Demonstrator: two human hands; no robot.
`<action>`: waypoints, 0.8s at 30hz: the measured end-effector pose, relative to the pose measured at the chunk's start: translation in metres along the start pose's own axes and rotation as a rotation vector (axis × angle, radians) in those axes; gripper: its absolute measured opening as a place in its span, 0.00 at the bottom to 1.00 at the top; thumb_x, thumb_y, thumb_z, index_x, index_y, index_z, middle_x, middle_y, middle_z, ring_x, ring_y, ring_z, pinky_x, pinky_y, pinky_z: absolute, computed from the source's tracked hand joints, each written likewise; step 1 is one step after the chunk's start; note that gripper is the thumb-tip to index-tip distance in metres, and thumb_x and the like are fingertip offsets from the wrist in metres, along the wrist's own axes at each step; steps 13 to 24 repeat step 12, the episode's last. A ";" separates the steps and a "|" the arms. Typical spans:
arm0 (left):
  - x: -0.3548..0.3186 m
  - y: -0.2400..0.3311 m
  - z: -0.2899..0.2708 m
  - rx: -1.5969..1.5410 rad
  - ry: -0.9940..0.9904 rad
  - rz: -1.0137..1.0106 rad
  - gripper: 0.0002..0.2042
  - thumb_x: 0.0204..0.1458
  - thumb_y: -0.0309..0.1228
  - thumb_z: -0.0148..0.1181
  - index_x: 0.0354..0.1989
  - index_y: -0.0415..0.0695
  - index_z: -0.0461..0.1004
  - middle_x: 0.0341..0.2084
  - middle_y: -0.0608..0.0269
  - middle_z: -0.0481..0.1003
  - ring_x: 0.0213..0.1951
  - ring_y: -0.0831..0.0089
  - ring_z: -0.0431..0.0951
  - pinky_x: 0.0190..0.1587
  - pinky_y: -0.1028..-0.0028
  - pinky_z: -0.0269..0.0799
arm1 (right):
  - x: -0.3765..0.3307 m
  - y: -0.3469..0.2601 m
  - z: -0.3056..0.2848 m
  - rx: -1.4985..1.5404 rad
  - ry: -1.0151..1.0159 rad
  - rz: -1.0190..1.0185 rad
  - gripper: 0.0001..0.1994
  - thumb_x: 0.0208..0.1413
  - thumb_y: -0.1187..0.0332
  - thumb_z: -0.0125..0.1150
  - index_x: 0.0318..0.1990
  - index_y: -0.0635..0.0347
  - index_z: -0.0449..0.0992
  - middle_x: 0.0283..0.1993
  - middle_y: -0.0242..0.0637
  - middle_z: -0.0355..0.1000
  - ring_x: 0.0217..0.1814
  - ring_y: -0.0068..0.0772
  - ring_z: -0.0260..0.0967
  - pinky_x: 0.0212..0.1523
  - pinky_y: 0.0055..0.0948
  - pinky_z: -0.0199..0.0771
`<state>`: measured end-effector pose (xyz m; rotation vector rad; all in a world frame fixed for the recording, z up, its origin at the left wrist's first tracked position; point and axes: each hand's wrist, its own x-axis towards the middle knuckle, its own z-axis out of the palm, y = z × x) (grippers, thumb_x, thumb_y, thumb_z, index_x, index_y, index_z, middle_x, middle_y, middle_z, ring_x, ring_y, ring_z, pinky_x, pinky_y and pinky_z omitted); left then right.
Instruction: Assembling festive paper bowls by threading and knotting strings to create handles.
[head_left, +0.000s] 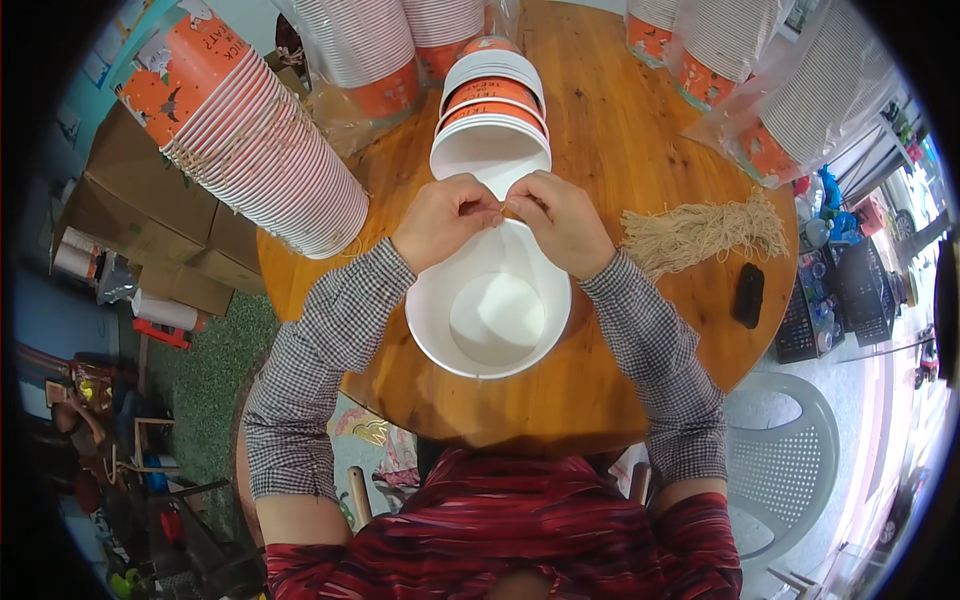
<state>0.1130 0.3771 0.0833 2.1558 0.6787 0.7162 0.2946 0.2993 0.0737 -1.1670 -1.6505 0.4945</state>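
A white paper bucket stands on the wooden table in front of me, its mouth facing up and its inside bare white. Over its far rim my left hand and my right hand meet, both closed with thumbs and forefingers pinched. What the fingertips hold is too small to make out. Just beyond them lie several nested orange-and-white buckets on their side, mouths toward me. A bundle of tan twine is spread on the table to the right of my right hand.
A tall leaning stack of orange printed buckets stands at the left. More stacks in clear plastic bags fill the far side. A black phone-like object lies near the right edge of the table. A grey plastic chair stands beyond it.
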 end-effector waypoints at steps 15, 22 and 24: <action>-0.004 0.005 -0.004 0.147 0.034 0.134 0.09 0.47 0.27 0.65 0.36 0.37 0.77 0.35 0.55 0.76 0.37 0.68 0.78 0.41 0.72 0.73 | -0.007 0.012 -0.005 0.092 -0.013 0.234 0.06 0.57 0.71 0.54 0.36 0.66 0.72 0.33 0.42 0.74 0.34 0.35 0.72 0.36 0.31 0.71; -0.004 0.005 -0.004 0.147 0.034 0.134 0.09 0.47 0.27 0.65 0.36 0.37 0.77 0.35 0.55 0.76 0.37 0.68 0.78 0.41 0.72 0.73 | -0.007 0.012 -0.005 0.092 -0.013 0.234 0.06 0.57 0.71 0.54 0.36 0.66 0.72 0.33 0.42 0.74 0.34 0.35 0.72 0.36 0.31 0.71; -0.004 0.005 -0.004 0.147 0.034 0.134 0.09 0.47 0.27 0.65 0.36 0.37 0.77 0.35 0.55 0.76 0.37 0.68 0.78 0.41 0.72 0.73 | -0.007 0.012 -0.005 0.092 -0.013 0.234 0.06 0.57 0.71 0.54 0.36 0.66 0.72 0.33 0.42 0.74 0.34 0.35 0.72 0.36 0.31 0.71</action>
